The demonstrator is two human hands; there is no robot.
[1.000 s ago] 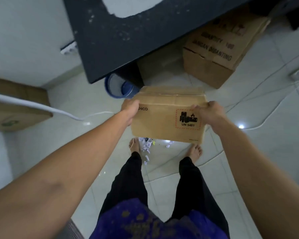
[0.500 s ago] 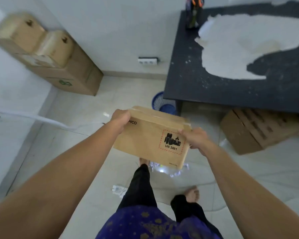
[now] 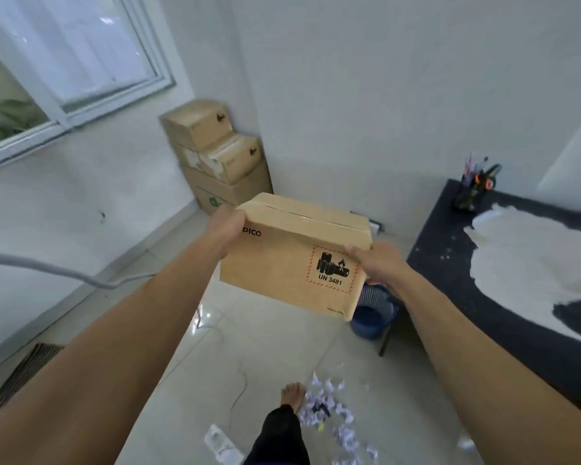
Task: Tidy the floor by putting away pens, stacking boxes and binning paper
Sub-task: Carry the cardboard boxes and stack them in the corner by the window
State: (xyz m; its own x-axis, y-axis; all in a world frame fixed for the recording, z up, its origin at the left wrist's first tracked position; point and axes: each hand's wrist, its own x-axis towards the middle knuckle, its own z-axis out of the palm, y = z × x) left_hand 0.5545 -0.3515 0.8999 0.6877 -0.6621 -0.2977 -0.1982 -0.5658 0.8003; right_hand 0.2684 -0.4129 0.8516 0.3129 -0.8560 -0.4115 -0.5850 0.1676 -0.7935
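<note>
- Fingers of both hands are clamped on the cardboard box [image 3: 291, 260]: my left hand [image 3: 224, 229] wraps its upper left corner beside the printed brand name, my right hand [image 3: 378, 267] grips the right end next to the battery warning label.
- I carry the box in the air at arm's length, tilted, its long axis running from left hand to right hand, the left end higher.
- What the coming move turns on, as I judge it: the stack of boxes [image 3: 218, 156] in the corner lies ahead and to the left of my fingers, well apart and beyond the held box. My left hand is the nearer one to it.
- I take the step in hand to be carrying this box to that stack; its stepped top looks as if it could take another box, so I would level the box before setting it down.
- Shredded paper [image 3: 329, 411] lies on the floor [image 3: 265, 347] by my foot, not yet binned; the blue bin [image 3: 374, 317] sits under the tabletop [image 3: 503, 297] edge, below my right hand.
- Pens stand in a holder [image 3: 470, 186] on the tabletop's far corner.
</note>
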